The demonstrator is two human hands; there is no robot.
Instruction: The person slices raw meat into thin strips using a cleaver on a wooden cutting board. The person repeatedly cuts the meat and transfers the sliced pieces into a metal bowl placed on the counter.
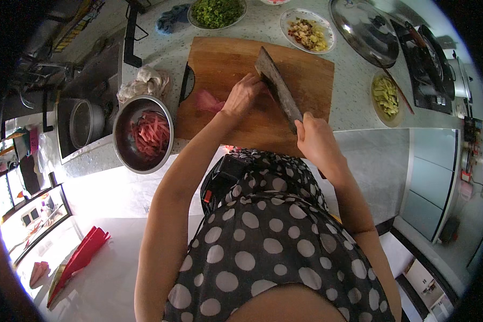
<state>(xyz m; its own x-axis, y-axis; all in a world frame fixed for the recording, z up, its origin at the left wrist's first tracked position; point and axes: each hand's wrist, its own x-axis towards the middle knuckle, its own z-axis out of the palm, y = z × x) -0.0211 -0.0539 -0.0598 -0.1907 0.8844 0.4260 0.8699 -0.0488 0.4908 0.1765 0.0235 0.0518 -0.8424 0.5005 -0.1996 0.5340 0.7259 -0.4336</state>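
Observation:
A wooden cutting board [225, 52] lies on the speckled counter before me. My right hand [320, 141] grips a broad-bladed cleaver [279, 88], its blade slanting up and left over the board. My left hand [243, 94] is close to the left side of the blade, fingers curled down on a piece of pink meat that is mostly hidden under them. Another flat piece of pink meat [208, 101] rests on the board, left of that hand's wrist. Left of the board, a steel bowl [120, 137] holds sliced pink meat [151, 135].
A plate of chopped greens [217, 14], a plate of minced seasonings [308, 34] and a glass lid [364, 30] stand behind the board. At right are a bowl of cut pale-green vegetable [385, 98], chopsticks [400, 92] and a stove [430, 98]. A crumpled cloth [145, 84] and sink [64, 149] are left.

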